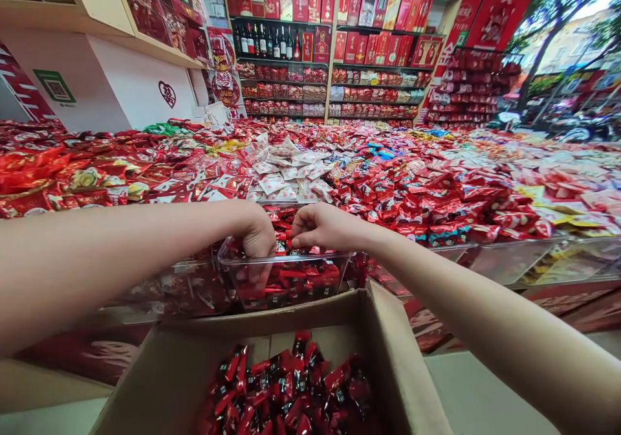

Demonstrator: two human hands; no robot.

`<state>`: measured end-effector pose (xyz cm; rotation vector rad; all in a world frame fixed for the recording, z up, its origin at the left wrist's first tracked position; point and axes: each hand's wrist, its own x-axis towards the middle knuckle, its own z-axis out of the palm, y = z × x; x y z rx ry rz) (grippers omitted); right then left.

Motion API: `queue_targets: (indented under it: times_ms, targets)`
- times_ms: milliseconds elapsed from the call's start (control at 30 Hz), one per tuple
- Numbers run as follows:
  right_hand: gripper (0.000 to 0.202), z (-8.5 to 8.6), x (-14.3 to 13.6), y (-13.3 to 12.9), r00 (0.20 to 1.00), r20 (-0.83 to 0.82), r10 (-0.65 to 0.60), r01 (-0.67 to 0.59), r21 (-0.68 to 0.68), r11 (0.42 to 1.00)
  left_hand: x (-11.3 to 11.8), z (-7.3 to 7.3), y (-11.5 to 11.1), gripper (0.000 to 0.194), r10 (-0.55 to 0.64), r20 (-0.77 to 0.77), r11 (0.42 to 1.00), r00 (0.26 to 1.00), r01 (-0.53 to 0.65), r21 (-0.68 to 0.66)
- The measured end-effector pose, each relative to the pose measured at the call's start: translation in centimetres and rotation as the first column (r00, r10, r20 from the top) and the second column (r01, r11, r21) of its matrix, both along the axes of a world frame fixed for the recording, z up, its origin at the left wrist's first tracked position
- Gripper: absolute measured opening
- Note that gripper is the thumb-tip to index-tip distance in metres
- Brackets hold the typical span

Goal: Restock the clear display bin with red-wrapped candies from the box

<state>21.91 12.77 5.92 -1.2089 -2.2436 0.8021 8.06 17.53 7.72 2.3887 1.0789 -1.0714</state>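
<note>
A clear plastic bin (286,270) stands in front of me, filled with small red-and-black wrapped candies (303,283). My left hand (259,237) reaches down into its left side, wrist bent. Its fingers show only dimly through the plastic wall, too blurred to tell how they are held. Over the right part of the bin is my right hand (320,228), its fingers curled inward among the candies; what they hold, if anything, is hidden. Below the bin, an open cardboard box (395,357) has more of the same red-and-black candies (286,390) lying in it.
Heaps of wrapped sweets (427,195) spread left, right and behind the bin, with white packets (291,169) just beyond it. Clear bin fronts (504,260) continue to the right. Shelves of wine bottles (266,41) and red boxes rise at the back. A white counter (130,92) stands left.
</note>
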Motion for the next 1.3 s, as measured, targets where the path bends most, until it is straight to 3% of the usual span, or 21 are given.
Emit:
queue_targets:
  times_ms: [100,233,367,500,867,1300]
  targets:
    - [0.01,-0.1,0.0,0.0,1.0,-0.023,0.019,-0.019,-0.008,1.0,0.0,0.2,-0.1,0.022,0.103,-0.117,0.958,0.988,-0.131,-0.256]
    - [0.009,-0.5,-0.1,0.3,1.0,-0.022,0.005,-0.005,0.013,1.0,0.0,0.1,-0.2,0.018,0.198,-0.128,0.895,0.972,-0.232,-0.381]
    - [0.01,-1.0,-0.4,0.4,0.999,-0.047,-0.02,0.025,0.113,0.993,-0.3,-0.1,0.0,0.02,0.268,-0.119,0.869,0.956,-0.293,-0.399]
    - [0.007,-1.3,-0.8,0.2,0.99,-0.141,-0.001,0.013,0.082,0.997,-0.5,0.0,0.1,0.02,0.292,-0.121,0.858,0.949,-0.316,-0.405]
    - [0.008,-1.5,-0.5,-0.2,0.949,-0.312,-0.045,0.056,0.028,0.998,0.2,-0.5,-0.2,0.032,0.193,-0.187,0.898,0.963,-0.25,-0.362]
    - [0.006,-1.7,-0.5,-0.2,0.959,-0.279,-0.053,0.08,0.088,0.993,0.0,0.3,0.2,0.026,0.192,-0.152,0.888,0.97,-0.237,-0.395]
